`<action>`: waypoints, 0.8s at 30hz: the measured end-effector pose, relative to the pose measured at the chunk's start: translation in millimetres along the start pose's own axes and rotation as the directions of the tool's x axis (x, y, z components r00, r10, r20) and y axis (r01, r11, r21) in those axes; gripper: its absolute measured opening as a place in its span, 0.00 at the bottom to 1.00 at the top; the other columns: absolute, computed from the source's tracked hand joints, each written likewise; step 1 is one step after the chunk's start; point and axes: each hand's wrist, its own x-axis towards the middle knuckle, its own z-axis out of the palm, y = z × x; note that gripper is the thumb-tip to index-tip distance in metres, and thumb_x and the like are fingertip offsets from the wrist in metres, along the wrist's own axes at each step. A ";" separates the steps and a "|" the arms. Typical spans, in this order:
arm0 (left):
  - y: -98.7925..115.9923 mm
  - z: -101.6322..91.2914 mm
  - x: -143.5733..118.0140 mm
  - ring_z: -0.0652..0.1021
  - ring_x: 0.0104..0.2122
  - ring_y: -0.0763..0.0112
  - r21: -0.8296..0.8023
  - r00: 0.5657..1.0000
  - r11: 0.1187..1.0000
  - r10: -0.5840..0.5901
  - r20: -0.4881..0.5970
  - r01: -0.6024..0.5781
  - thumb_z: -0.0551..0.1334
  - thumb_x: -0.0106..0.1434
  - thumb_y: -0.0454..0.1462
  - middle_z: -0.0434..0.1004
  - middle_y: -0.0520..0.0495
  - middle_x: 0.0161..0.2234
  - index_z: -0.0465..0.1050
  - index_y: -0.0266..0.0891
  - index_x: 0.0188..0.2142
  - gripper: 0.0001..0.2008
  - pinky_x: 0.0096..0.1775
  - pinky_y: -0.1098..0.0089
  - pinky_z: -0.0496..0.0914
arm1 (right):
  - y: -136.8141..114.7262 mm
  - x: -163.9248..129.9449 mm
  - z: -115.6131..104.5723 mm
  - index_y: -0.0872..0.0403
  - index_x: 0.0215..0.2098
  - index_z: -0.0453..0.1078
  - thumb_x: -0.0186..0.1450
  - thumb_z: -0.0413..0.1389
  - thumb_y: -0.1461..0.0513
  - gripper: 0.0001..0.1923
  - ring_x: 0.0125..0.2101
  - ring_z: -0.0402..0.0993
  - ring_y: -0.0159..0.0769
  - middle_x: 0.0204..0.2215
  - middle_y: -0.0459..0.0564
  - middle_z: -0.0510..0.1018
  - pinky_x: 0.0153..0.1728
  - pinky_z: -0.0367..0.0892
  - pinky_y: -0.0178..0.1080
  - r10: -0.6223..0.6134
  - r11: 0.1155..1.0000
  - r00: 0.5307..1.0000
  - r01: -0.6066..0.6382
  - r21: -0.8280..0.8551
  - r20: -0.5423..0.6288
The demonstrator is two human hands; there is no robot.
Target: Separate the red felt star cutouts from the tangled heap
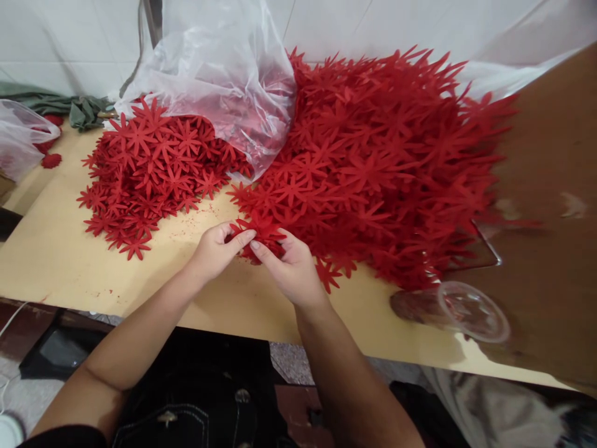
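Note:
Between both hands, over the near edge of the big pile, is a red flower-shaped cutout (261,230) with long narrow petals. My left hand (221,249) pinches its left side, thumb on top. My right hand (291,261) grips its right side, the thumb tip close to the other thumb. The fingers beneath are mostly hidden, and I cannot tell whether one layer or a stack is held. Behind and to the right rises a large heap of red flower cutouts (354,155). A smaller pile of the same cutouts (153,162) lies to the left.
A clear plastic bag (224,68) drapes between the piles. On the right, a transparent plastic cup (473,311) lies near a brown board (545,249). Another plastic bag (21,137) and green cloth (86,112) are at far left. Red scraps dot the tan table (60,255).

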 end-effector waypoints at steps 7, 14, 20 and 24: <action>-6.9 -0.8 3.1 0.66 0.24 0.80 -0.042 0.996 0.997 0.066 0.059 -0.064 0.61 0.51 0.47 0.67 0.53 0.22 0.67 0.34 0.26 0.16 0.30 0.74 0.62 | 7.6 4.5 -10.7 0.53 0.34 0.70 0.54 0.60 0.57 0.11 0.27 0.71 0.29 0.29 0.46 0.76 0.29 0.71 0.36 0.012 0.995 0.997 -0.005 0.104 -0.070; -4.8 -5.8 9.0 0.66 0.22 0.81 0.084 0.987 0.991 0.117 -0.109 -0.108 0.57 0.57 0.42 0.66 0.54 0.20 0.65 0.35 0.22 0.13 0.28 0.76 0.61 | 16.7 8.8 -20.2 0.51 0.34 0.70 0.54 0.60 0.59 0.09 0.35 0.73 0.32 0.32 0.45 0.77 0.39 0.70 0.38 -0.058 0.983 0.959 0.103 0.152 -0.278; -0.8 1.8 6.7 0.71 0.22 0.80 -0.054 0.996 0.998 -0.029 -0.079 0.025 0.60 0.53 0.35 0.70 0.54 0.22 0.64 0.36 0.29 0.05 0.26 0.76 0.64 | 12.6 5.3 -18.8 0.52 0.34 0.70 0.53 0.60 0.58 0.11 0.26 0.70 0.29 0.29 0.45 0.76 0.25 0.69 0.35 -0.012 0.990 0.976 0.042 0.134 -0.216; -3.0 6.1 7.8 0.67 0.20 0.83 -0.073 0.993 0.997 0.010 -0.121 -0.019 0.60 0.51 0.31 0.67 0.56 0.20 0.65 0.35 0.27 0.04 0.25 0.77 0.61 | 12.0 4.4 -22.6 0.52 0.33 0.70 0.53 0.59 0.56 0.11 0.25 0.67 0.28 0.27 0.44 0.74 0.25 0.67 0.34 -0.039 0.994 0.957 0.068 0.091 -0.287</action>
